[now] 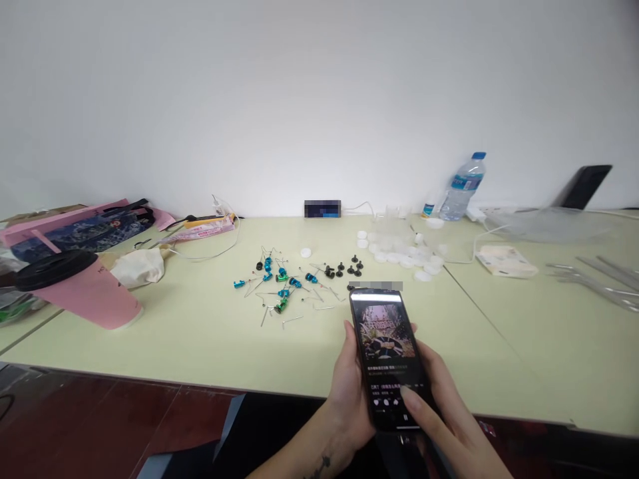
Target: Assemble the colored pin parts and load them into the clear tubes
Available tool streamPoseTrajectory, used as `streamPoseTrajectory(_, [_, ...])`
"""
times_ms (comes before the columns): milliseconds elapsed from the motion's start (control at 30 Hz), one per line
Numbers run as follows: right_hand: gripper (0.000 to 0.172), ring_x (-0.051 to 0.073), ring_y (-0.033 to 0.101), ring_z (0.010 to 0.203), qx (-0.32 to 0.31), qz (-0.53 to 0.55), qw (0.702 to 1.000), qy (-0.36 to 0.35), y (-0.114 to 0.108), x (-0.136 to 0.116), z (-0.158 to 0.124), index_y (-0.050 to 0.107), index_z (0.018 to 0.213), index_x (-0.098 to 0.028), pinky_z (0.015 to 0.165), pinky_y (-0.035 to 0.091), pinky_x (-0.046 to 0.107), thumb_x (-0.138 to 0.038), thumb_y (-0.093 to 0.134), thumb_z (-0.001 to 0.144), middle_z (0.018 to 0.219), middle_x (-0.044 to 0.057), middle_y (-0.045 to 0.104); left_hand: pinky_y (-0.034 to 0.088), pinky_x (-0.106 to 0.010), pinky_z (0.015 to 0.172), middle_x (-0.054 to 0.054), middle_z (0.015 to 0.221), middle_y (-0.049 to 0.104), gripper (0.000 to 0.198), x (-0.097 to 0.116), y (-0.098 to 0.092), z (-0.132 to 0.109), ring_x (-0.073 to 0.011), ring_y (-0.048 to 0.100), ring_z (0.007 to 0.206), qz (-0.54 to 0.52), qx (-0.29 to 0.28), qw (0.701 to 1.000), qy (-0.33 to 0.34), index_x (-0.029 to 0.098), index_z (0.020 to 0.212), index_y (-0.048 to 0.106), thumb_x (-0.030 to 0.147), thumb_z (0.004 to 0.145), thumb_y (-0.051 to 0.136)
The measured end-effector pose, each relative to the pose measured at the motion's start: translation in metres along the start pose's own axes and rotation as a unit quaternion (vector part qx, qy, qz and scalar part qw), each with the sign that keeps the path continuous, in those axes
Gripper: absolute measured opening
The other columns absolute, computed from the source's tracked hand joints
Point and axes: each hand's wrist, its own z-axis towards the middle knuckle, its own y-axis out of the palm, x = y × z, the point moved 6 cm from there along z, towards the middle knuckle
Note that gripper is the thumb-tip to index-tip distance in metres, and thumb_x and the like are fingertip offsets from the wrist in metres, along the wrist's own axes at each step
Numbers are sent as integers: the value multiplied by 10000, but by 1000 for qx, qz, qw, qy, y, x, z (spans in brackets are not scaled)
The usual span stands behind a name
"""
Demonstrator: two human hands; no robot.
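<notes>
A lit smartphone (387, 346) is held upright over the table's front edge, its screen facing me with a picture and rows of text. My left hand (347, 386) grips its left side, thumb along the edge. Around the right side wraps my right hand (444, 399), its thumb over the lower part of the screen. Beyond the phone lie several small blue metal parts (294, 283) and green ones (281, 305) with thin bent wires. Beside them sit several black screw-like pieces (340, 269).
A pink cup (107, 293) with a black lid stands at left. White round caps (399, 257) lie at back right, near a water bottle (462, 189) leaning on the wall. Metal rods (594, 283) rest at far right. A cable (210, 256) crosses the back left.
</notes>
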Motion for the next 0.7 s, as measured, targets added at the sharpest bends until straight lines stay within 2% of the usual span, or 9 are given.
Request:
streamPoseTrajectory(100, [661,288,349,1349,7,-123,991,-53,-5,1,3,225,1448,-286,1084,360,433,-501,490,881,1460,76,362,420,-367,941,-157,1064,664,793,-7,-3,6,-271,607,1018,-47,52,998,3,37,1237,572,693,839,372])
streamPoseTrajectory(200, [838,317,456,1261,25,-238,969,-66,-16,7,1,138,1479,-273,995,454,436,-495,589,808,1422,116,365,437,-343,912,-113,1007,672,743,-22,-3,18,-236,624,933,-79,75,994,-8,75,1173,616,697,813,428])
streamPoseTrajectory(267, [892,316,504,1214,31,-282,957,-54,-25,15,-1,117,1482,-274,950,492,417,-470,629,778,1397,126,378,436,-339,908,-100,964,674,714,-34,-2,26,-236,622,925,-63,73,995,-39,90,1096,651,705,801,440])
streamPoseTrajectory(367, [814,307,504,1219,52,-311,947,-68,-44,31,-4,143,1460,-266,949,495,401,-421,596,801,1354,132,419,409,-339,938,-117,1021,669,613,-39,-2,34,-253,592,1030,17,59,996,-58,89,1065,660,624,841,463])
streamPoseTrajectory(467, [784,329,511,1206,109,-349,927,-85,-76,49,-6,178,1440,-247,957,481,436,-407,581,787,1314,143,453,358,-338,994,-124,1210,614,417,-19,-4,30,-244,510,1189,114,37,992,-29,113,1183,607,380,868,550])
streamPoseTrajectory(533, [766,353,523,1191,138,-382,912,-55,-102,64,-5,234,1422,-269,942,480,459,-443,594,768,1311,137,472,336,-362,1014,-136,1250,594,418,1,-10,19,-250,466,1248,168,49,984,-45,125,1230,580,269,837,589])
streamPoseTrajectory(600, [751,365,559,1146,149,-407,901,-16,-129,80,-1,296,1399,-298,908,493,458,-477,619,746,1287,136,508,334,-367,1015,-157,1226,604,391,30,-19,3,-259,476,1236,220,82,971,-43,107,1170,622,219,796,619])
streamPoseTrajectory(700, [745,358,582,1111,184,-439,879,14,-169,99,11,289,1425,-326,884,491,446,-469,620,773,1226,175,549,396,-363,919,-136,1078,652,308,89,-28,-24,-245,581,1026,295,130,945,50,130,1071,669,210,783,597])
